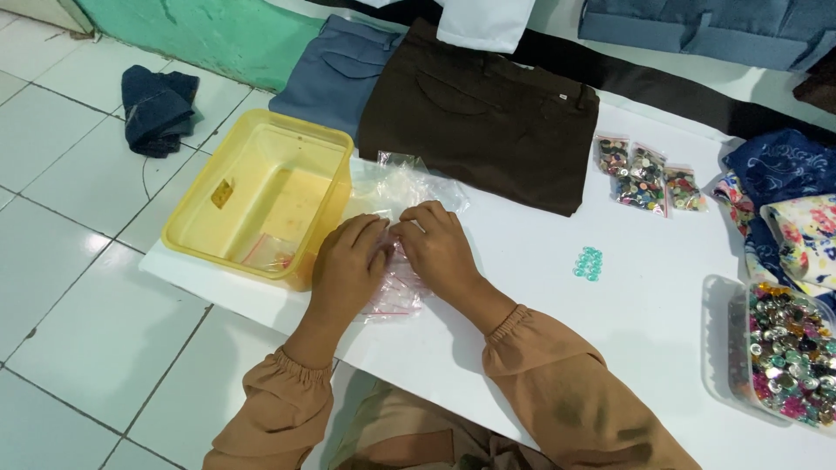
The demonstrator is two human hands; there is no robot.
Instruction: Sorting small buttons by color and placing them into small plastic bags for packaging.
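My left hand (pixel 347 265) and my right hand (pixel 438 248) meet over a small clear plastic zip bag (pixel 394 296) with a red strip, lying on the white table (pixel 522 305). Both hands pinch the bag's top edge with fingertips together. More crumpled clear plastic bags (pixel 401 183) lie just beyond my hands. A yellow plastic tub (pixel 261 196) stands open to the left, touching my left hand's side, with a small bag inside it. A small cluster of teal buttons (pixel 589 263) lies to the right of my right hand.
Folded dark brown trousers (pixel 483 113) and blue trousers (pixel 335 70) lie at the back. Three small bags of mixed buttons (pixel 646 177) sit beyond the teal ones. A clear tray of shiny buttons (pixel 788 352) is at far right, below patterned cloth (pixel 792 204). Tiled floor left.
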